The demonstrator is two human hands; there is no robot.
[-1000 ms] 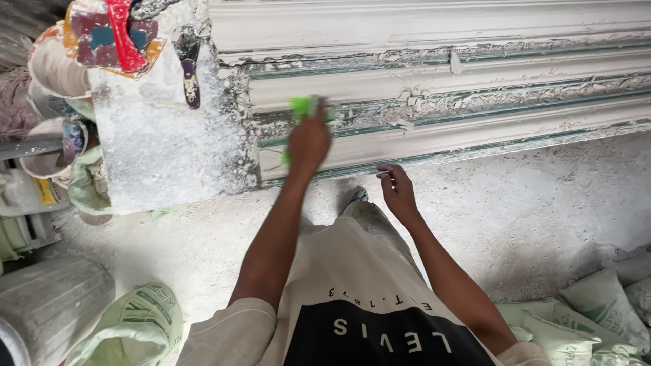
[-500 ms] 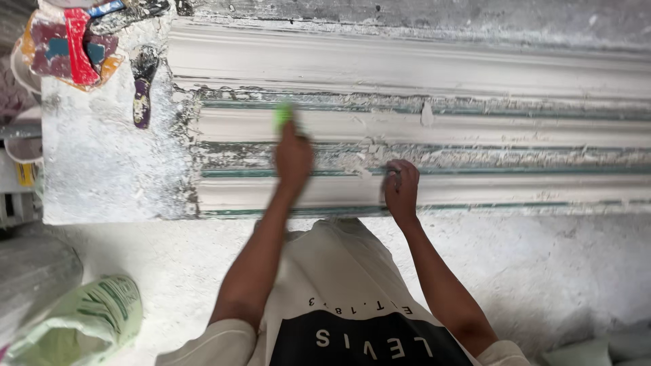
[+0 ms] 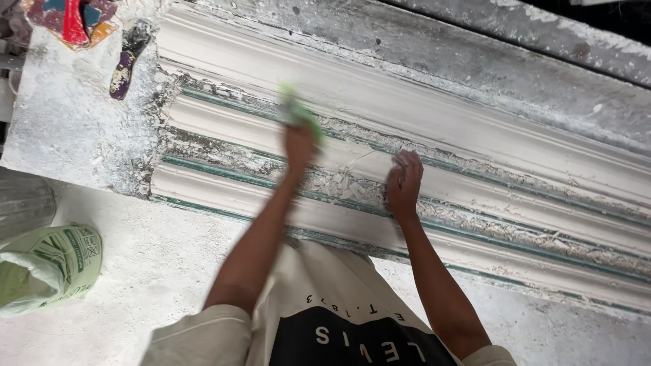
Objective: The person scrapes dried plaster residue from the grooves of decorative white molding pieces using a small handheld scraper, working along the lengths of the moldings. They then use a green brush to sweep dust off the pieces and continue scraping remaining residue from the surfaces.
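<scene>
Green tool (image 3: 297,112) blurs in left hand (image 3: 299,146), shape unclear

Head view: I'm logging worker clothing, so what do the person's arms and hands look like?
Both arms are bare from the short, cream-coloured shirt sleeves down. The left hand and right hand wear no gloves; no watch, ring or wristband shows.

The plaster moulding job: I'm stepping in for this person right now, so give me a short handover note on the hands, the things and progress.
Left hand: gripping a green tool, blurred, over the long white moulding.
Right hand: holds nothing, fingertips pressed on the moulding's flaking middle band.
Loose plaster flakes lie between the hands.
Done: hard to judge; the upper profile looks smooth.
Left: the rough, crumbly bands running right along the moulding.
A purple-handled scraper lies on the slab at the moulding's left end.
</scene>
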